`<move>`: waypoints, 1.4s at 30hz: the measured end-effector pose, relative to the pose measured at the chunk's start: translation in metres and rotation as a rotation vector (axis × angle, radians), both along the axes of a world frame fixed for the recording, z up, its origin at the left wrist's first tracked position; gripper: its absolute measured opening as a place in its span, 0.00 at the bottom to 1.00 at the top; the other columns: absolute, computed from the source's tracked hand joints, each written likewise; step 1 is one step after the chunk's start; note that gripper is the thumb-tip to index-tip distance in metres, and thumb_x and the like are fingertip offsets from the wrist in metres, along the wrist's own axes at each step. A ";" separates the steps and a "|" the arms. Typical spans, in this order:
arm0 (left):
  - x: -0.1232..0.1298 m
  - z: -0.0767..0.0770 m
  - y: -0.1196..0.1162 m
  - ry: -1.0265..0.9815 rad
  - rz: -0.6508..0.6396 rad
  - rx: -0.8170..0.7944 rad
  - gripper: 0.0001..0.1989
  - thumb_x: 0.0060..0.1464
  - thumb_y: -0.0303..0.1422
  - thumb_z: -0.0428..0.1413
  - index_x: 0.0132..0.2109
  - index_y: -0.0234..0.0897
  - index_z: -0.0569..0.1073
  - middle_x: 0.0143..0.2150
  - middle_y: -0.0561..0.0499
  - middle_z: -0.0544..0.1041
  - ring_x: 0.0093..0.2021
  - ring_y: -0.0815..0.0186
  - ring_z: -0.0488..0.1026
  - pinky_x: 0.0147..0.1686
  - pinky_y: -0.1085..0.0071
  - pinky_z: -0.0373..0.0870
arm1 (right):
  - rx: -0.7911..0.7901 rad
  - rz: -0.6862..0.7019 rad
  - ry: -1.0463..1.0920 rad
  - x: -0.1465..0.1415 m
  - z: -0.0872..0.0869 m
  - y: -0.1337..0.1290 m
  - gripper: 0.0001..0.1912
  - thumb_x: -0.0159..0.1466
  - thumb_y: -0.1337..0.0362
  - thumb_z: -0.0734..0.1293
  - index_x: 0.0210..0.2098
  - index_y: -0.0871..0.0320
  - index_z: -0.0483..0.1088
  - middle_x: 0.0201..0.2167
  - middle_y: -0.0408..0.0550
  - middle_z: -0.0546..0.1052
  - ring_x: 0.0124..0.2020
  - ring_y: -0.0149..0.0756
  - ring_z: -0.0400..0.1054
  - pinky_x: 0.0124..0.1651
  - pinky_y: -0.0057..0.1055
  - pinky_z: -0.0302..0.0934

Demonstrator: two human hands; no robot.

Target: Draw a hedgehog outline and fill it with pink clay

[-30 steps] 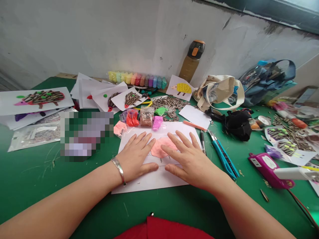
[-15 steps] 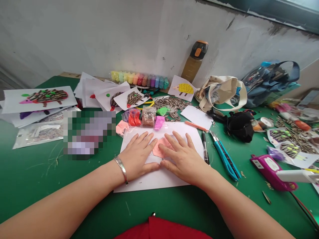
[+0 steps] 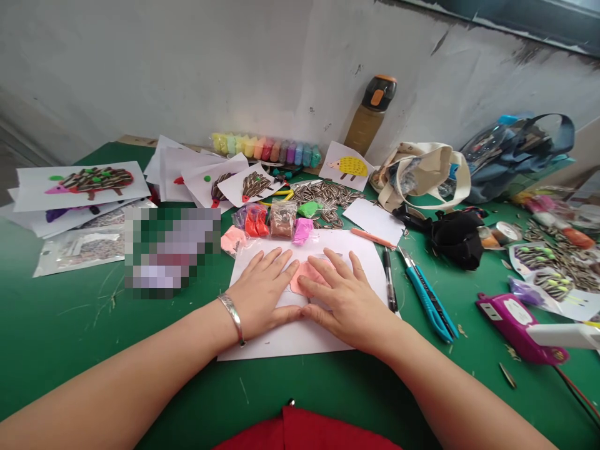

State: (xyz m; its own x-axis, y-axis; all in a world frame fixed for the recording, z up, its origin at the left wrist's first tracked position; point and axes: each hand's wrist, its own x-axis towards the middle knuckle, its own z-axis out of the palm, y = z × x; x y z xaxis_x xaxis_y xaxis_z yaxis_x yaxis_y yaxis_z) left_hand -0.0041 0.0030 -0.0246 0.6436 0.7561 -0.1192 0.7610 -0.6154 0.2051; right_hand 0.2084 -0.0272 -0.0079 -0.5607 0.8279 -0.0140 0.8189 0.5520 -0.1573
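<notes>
— Where's the pink clay (image 3: 304, 272)?
— In a flat patch on the white paper (image 3: 281, 344), partly hidden by the fingers. That paper lies on the green table (image 3: 187, 350).
— And each grip?
— Apart. The left hand (image 3: 262, 292) is spread palm down, index finger at the clay's left edge. The right hand (image 3: 345, 296) is spread too, fingers over the clay. The 2 thumb tips meet or nearly meet on the near side.
— What's around them?
— To the right, a black pen (image 3: 390, 281), then a teal cutter (image 3: 426, 300). On the far side, a red packet (image 3: 256, 222) and a brown packet (image 3: 282, 220), with striped seeds (image 3: 334, 194) farther off.
</notes>
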 end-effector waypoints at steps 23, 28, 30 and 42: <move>-0.002 -0.002 0.001 -0.018 0.007 -0.001 0.45 0.55 0.60 0.46 0.67 0.28 0.55 0.69 0.36 0.52 0.69 0.46 0.44 0.65 0.49 0.42 | 0.020 0.110 -0.002 -0.005 0.005 -0.010 0.26 0.68 0.46 0.53 0.61 0.45 0.61 0.68 0.51 0.54 0.68 0.57 0.37 0.63 0.67 0.27; -0.001 0.000 0.001 -0.002 0.010 -0.014 0.45 0.55 0.59 0.47 0.67 0.29 0.54 0.70 0.38 0.51 0.69 0.47 0.44 0.65 0.50 0.41 | 0.023 0.100 -0.008 -0.006 0.006 -0.010 0.26 0.69 0.47 0.51 0.61 0.47 0.61 0.66 0.52 0.57 0.68 0.57 0.38 0.63 0.67 0.25; -0.002 0.000 0.001 -0.004 0.015 -0.022 0.45 0.55 0.59 0.47 0.68 0.30 0.54 0.70 0.38 0.51 0.69 0.47 0.43 0.65 0.50 0.41 | 0.016 0.103 -0.006 -0.005 0.006 -0.010 0.26 0.69 0.46 0.51 0.61 0.48 0.61 0.66 0.52 0.57 0.68 0.57 0.38 0.63 0.66 0.25; 0.001 -0.001 0.001 -0.036 0.029 -0.031 0.46 0.55 0.57 0.49 0.68 0.28 0.50 0.69 0.37 0.52 0.69 0.48 0.44 0.65 0.49 0.41 | 0.100 0.105 -0.006 -0.014 -0.005 -0.012 0.35 0.67 0.42 0.51 0.67 0.53 0.52 0.68 0.55 0.53 0.68 0.61 0.37 0.63 0.68 0.24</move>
State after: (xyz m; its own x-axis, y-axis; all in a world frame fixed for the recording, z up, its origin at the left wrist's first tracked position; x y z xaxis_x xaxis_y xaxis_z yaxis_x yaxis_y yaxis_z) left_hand -0.0035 0.0045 -0.0255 0.6259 0.7707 -0.1197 0.7700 -0.5863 0.2516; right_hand 0.1943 -0.0390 -0.0132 -0.6442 0.7623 0.0617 0.7568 0.6470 -0.0923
